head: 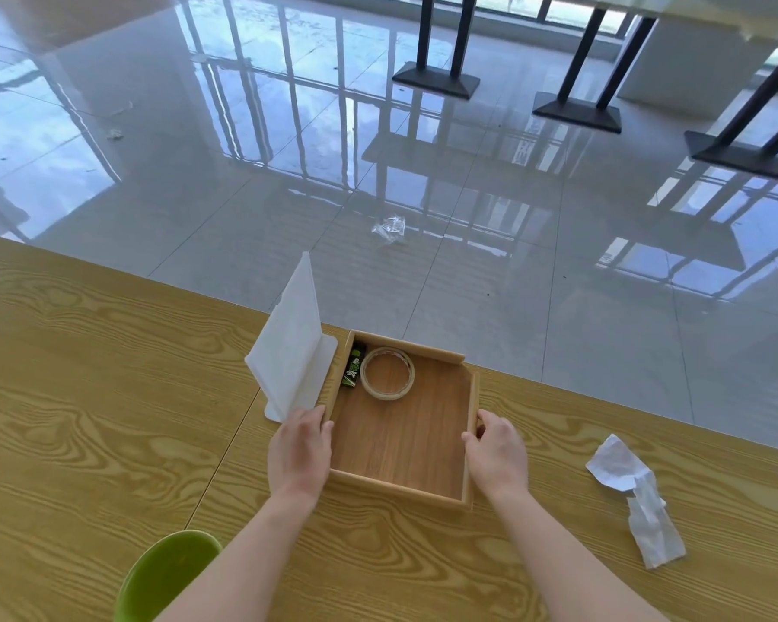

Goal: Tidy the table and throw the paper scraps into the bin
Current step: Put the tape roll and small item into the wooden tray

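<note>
Left fingers: the left hand clamps the left wall of a shallow square light-brown wooden tray, with the thumb hooked over the rim.
Right fingers: the right hand clamps the opposite wall, thumb on the inner side and the other fingers curled outside.
In the tray: two things lie at the far left corner, one roll of clear tape lying flat and one small green-and-black lighter-shaped item just beside it along the wall.
Paper scraps: two white crumpled paper scraps lie on the table well right of the tray, touching each other, one a flattish creased sheet and the other a long twisted piece.
Bin: one round green bin shows at the near left, below the table edge.
In the way: one white upright plastic sign stand touches the tray's left side.
Table: yellow wood-grain table.
Floor: one clear crumpled wrapper lies on glossy tiles.
</note>
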Tool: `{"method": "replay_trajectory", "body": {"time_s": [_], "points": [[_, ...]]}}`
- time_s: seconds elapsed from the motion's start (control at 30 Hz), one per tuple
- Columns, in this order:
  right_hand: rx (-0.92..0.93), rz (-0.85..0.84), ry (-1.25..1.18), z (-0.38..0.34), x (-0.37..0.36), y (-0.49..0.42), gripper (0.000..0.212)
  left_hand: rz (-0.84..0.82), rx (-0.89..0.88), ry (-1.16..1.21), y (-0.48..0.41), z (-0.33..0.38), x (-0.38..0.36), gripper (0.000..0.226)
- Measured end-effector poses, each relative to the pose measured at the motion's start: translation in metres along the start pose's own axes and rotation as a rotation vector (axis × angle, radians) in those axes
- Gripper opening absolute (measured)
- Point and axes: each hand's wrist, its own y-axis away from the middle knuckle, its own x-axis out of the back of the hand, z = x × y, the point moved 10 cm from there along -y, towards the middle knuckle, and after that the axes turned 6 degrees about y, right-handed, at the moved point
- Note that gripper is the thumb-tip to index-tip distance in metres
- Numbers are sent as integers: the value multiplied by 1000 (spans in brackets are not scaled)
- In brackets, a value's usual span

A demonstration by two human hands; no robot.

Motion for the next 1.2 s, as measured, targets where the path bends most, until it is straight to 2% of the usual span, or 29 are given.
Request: {"method": "replay_trajectory", "body": {"time_s": [0.13, 0.27, 0.37, 0.47, 0.7, 0.93, 1.2], "points": [[-3, -9, -5, 1, -1, 1, 46, -8, 14, 1, 1, -1, 1, 28], [-5, -13, -6, 1, 0, 1, 45, -28, -9, -34, 2, 3, 1, 18], [-9, -19, -20, 2, -1, 1, 46, -48, -46, -78, 8, 9, -1, 28], [-5, -26, -30, 3, 0, 3, 49, -54, -125, -142, 16, 19, -2, 45], [78, -12, -5, 15, 18, 26, 52, -110, -310, -274, 39, 58, -5, 54], [125, 40, 11, 39, 49, 58, 50, -188, -441, -343, 75, 104, -22, 56], [53, 112, -8, 101, 91, 93, 50, -240, -588, -315, 122, 166, -50, 54]]}}
